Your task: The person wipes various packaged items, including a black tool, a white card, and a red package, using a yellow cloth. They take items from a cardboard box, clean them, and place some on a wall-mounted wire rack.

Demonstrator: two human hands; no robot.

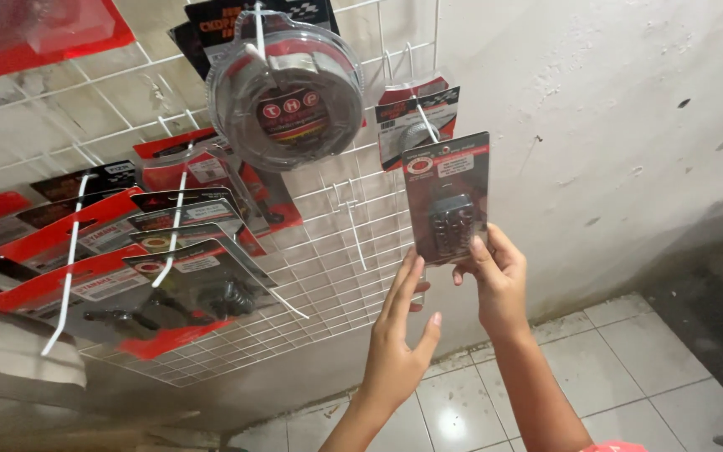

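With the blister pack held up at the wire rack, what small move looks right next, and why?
Probably lift the blister pack a little and slide its top onto the hook above it. The right hand grips the pack's lower edge, and the left hand is open beside it. The pack's top already sits just under that hook on the rack, where another pack hangs.

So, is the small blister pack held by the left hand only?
No, the right hand grips the blister pack at its lower edge, while the left hand is open just below it.
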